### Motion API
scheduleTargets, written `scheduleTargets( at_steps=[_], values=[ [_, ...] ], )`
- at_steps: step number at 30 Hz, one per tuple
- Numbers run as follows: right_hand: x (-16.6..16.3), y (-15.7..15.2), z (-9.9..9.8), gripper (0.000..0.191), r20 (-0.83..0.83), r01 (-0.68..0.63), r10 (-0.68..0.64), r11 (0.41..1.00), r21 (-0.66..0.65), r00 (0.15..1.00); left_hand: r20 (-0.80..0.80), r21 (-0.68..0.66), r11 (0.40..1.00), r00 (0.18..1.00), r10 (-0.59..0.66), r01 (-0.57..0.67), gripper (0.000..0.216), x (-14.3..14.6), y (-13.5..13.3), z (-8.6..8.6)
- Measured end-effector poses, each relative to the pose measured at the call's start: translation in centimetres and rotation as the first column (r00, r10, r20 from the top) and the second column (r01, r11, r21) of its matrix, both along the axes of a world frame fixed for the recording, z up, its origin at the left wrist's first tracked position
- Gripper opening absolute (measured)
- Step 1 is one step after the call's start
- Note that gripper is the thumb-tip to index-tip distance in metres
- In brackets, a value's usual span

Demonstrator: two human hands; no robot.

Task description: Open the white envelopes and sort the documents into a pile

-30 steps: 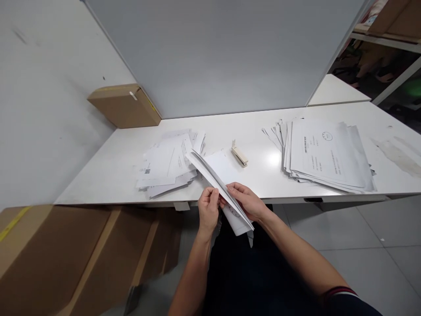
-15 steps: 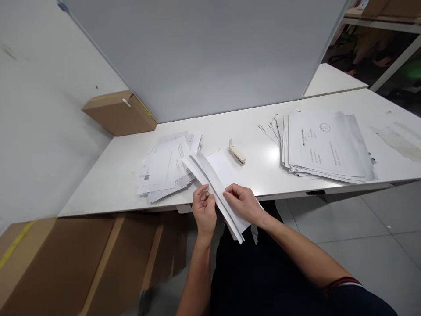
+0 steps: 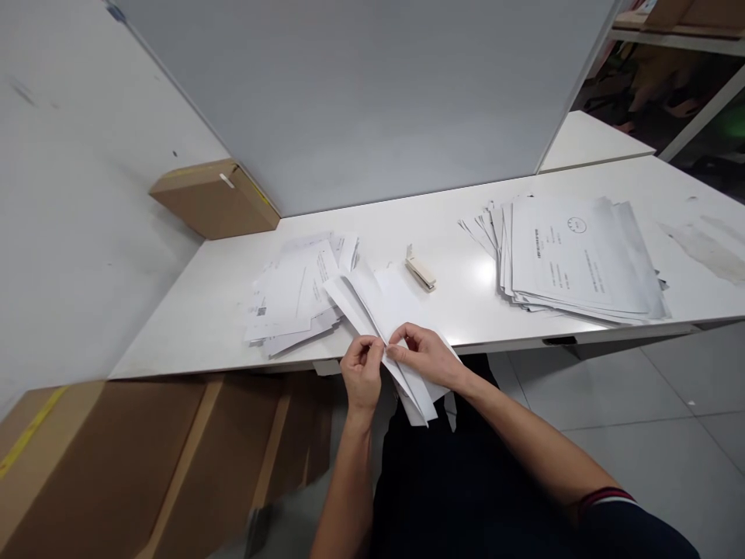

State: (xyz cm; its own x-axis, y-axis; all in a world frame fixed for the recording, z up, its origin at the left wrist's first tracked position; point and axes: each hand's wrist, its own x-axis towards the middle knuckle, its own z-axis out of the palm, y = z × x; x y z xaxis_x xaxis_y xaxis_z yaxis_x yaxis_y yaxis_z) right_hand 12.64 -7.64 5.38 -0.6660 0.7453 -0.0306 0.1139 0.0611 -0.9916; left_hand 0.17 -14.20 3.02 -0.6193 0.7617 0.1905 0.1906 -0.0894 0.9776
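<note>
Several white paper sheets are spread apart like an open booklet at the table's front edge, slanting down toward my body. My left hand pinches the paper near the middle, thumb against forefinger. Close beside it, my right hand grips the sheets with thumb and fingers, its fingertips almost meeting those of the left. A beige stapler lies just beyond the sheets. To the left is a loose pile of printed papers, which the far left corner of the held sheets overlaps in view.
A thick stack of stamped documents lies on the right of the white table. At the back left a cardboard box leans by the wall. A grey panel stands behind. Large cartons fill the floor at lower left.
My left hand has closed its fingers onto the paper's inner edge. My right hand has shifted slightly left, bringing both sets of fingertips together, and the sheets have parted more.
</note>
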Motion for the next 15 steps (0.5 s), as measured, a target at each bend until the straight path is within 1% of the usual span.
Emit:
scheduleTargets(
  at_steps=[2,10,12,15],
  values=[
    [-0.02,0.11,-0.2,0.028,0.008,-0.001,0.001,1.0,-0.019,1.0,-0.008,-0.011,1.0,1.0,0.001,-0.001,0.017,0.07,-0.04,0.1],
    [-0.12,0.23,-0.9,0.024,-0.082,-0.059,0.052,0.995,-0.083,0.995,-0.007,-0.018,0.999,1.0,0.027,-0.027,0.017,0.06,-0.01,0.04],
    [-0.13,0.16,-0.88,0.022,-0.087,-0.048,0.042,0.997,-0.063,0.995,-0.01,-0.024,0.999,1.0,0.027,-0.027,0.017,0.04,-0.03,0.06],
    [-0.24,-0.01,-0.8,0.021,-0.073,0.005,-0.005,1.0,0.001,0.997,-0.025,-0.057,0.998,0.999,0.022,-0.023,0.017,-0.01,-0.13,0.28]
  ],
)
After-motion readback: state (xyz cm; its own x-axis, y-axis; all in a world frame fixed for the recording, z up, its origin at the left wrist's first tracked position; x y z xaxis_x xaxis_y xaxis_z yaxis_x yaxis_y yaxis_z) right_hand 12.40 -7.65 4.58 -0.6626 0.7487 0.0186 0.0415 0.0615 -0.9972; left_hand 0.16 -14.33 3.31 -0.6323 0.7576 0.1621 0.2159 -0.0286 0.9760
